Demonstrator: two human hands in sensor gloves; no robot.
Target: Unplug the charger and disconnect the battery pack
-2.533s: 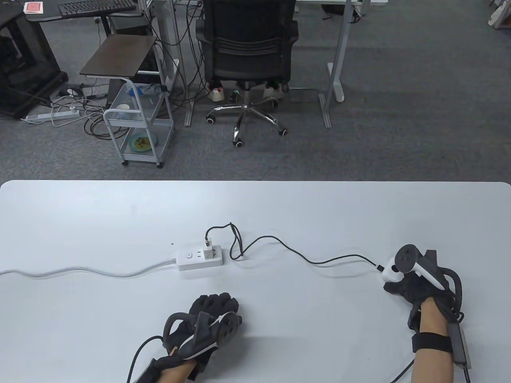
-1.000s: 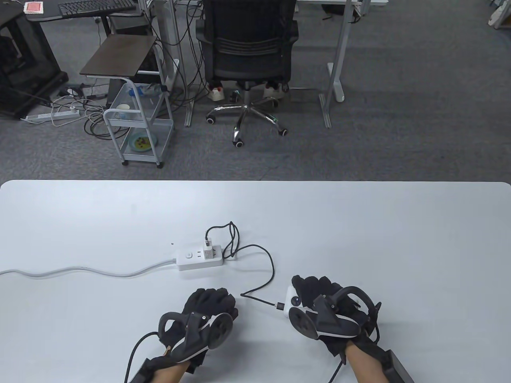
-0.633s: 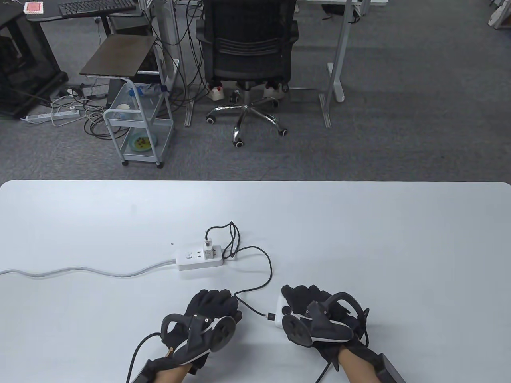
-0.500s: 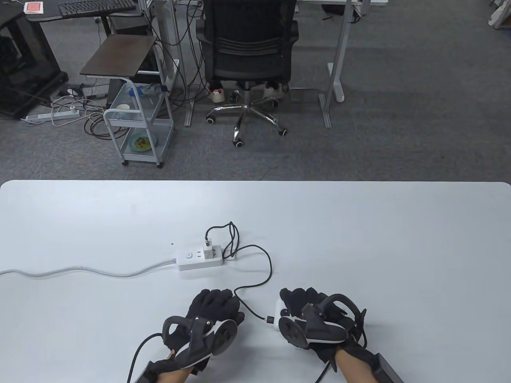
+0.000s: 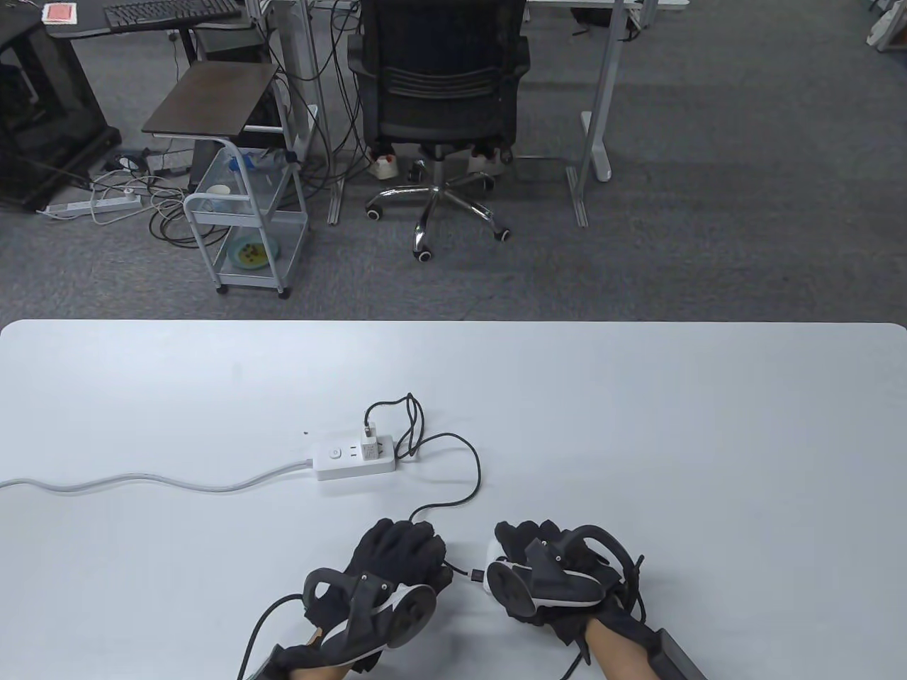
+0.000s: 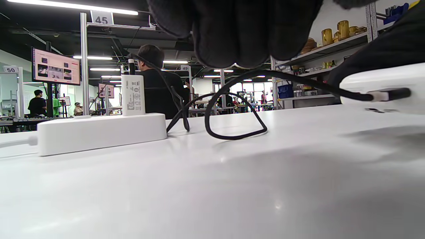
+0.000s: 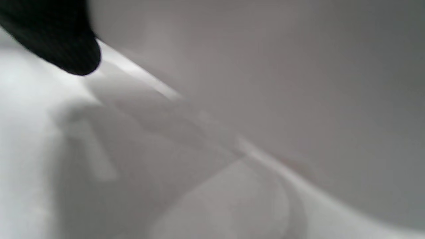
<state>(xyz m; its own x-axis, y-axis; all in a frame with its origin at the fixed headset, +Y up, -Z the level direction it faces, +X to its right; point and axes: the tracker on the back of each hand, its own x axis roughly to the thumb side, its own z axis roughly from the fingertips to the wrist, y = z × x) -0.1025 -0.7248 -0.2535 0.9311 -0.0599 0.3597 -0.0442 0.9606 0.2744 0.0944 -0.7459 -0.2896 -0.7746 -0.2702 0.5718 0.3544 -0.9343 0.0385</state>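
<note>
Table [image 5: 638, 397]: white, matte, rounded far corners. Room beyond: grey carpet, black office chair [image 5: 439, 92] on chrome castors, white desk legs, loose cords on the floor.

Trolley [image 5: 244, 219], far left on the floor: white wire frame with a dark board on top; a pale cup on its upper shelf, a green dish with some dark bits on the lower one (contents too small to name).

Power strip [image 5: 354, 462]: white, lying mid-table, its grey lead running off the left edge. Charger [image 5: 369, 448]: small white cube, seated in the strip; printed label on its side (unreadable in the left wrist view).

Cable [image 5: 453, 467]: black, leaves the charger, loops beside the strip's right end, then curves toward the hands; its plug sits in the end of the battery pack.

Battery pack [image 5: 492, 567]: white, near the front edge, in the right hand [image 5: 549, 567], whose fingers curl over its top.

Left hand [image 5: 397, 567]: just left of the pack, fingers bunched together at the cable close behind the plug; whether they pinch it cannot be told.

Writing: "45" on a post sign [image 6: 101, 19], "50" and "49" on others farther off.

Right wrist view: blurred white surface and one black fingertip only.
</note>
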